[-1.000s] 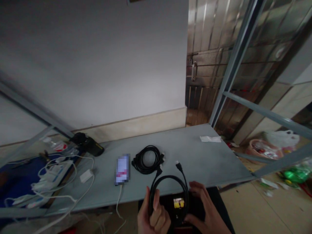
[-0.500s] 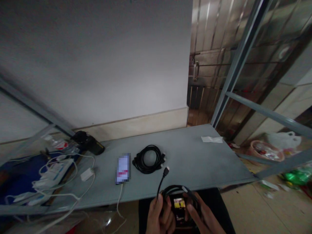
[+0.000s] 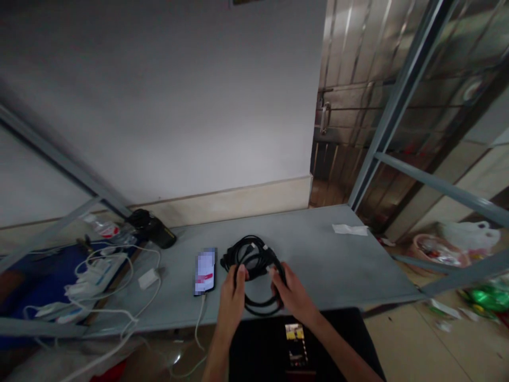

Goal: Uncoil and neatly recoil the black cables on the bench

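Between both hands I hold a coiled black cable (image 3: 260, 304) over the front part of the grey table. My left hand (image 3: 234, 286) is closed around the left side of the loop. The right side of the loop is pinched in my right hand (image 3: 289, 289). Just behind, partly covered by the held loop, another coil of black cable (image 3: 245, 243) lies on the table. A small plug (image 3: 249, 248) shows near the top of the held loop. To the left of my hands lies a phone (image 3: 205, 271) with its screen lit and a white cable plugged in.
On the left are a black case-like object (image 3: 159, 231), a white adapter (image 3: 148, 278), white power strips (image 3: 95, 273) with tangled cords and a plastic bottle (image 3: 104, 228). A paper strip (image 3: 350, 229) lies at the right. Metal posts (image 3: 401, 101) frame the table (image 3: 314, 244).
Both hands have moved forward from above my lap to over the table, carrying the cable coil up to the coil lying there. The view has shifted slightly.
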`<action>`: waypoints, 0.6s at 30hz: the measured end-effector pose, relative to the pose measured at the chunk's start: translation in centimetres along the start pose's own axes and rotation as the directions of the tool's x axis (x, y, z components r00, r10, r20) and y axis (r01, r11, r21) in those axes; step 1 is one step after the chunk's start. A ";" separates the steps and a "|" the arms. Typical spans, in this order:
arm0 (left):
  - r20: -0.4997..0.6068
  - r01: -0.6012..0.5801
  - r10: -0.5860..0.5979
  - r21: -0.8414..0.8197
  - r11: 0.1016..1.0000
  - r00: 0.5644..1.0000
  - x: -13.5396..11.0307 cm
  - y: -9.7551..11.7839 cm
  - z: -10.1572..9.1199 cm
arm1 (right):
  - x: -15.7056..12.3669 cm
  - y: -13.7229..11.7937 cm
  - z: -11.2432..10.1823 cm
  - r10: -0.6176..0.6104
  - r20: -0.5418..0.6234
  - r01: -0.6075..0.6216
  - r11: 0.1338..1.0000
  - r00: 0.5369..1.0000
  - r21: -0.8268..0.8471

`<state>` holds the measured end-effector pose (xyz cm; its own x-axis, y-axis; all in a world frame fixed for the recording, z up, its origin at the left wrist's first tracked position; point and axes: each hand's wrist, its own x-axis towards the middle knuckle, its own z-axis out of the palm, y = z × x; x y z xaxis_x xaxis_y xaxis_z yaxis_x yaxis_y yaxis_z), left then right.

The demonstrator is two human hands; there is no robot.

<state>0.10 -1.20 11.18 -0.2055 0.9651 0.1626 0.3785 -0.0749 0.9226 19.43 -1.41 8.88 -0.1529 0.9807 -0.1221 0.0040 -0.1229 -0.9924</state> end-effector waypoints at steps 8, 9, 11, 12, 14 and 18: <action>-0.053 -0.018 0.047 0.450 0.893 0.997 9.4 -7.1 -0.7 | 7.2 2.9 0.9 -0.170 -0.019 0.164 0.973 0.985 -0.165; -0.064 -0.009 0.044 0.467 0.884 0.997 9.4 -8.0 -0.6 | 7.0 3.7 0.7 -0.198 -0.021 0.189 0.960 0.980 -0.205; -0.071 0.000 0.039 0.485 0.874 0.997 9.1 -9.4 -0.2 | 6.5 5.4 0.3 -0.257 -0.016 0.243 0.929 0.966 -0.280; -0.070 0.001 0.039 0.489 0.872 0.997 9.0 -10.0 0.0 | 6.3 6.0 0.1 -0.291 -0.003 0.275 0.907 0.957 -0.318; -0.070 -0.002 0.042 0.490 0.872 0.997 8.8 -11.0 0.5 | 6.1 6.8 -0.2 -0.358 0.048 0.346 0.847 0.932 -0.404; -0.066 -0.038 0.078 0.473 0.880 0.995 9.0 -12.1 1.4 | 6.4 6.8 -0.7 -0.399 0.192 0.436 0.716 0.896 -0.545</action>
<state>-5.08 8.72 0.96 -0.2344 0.9377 0.2566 0.7677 0.0166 0.6406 19.17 4.18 1.28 -0.3287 0.8989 0.2897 0.4747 0.4224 -0.7721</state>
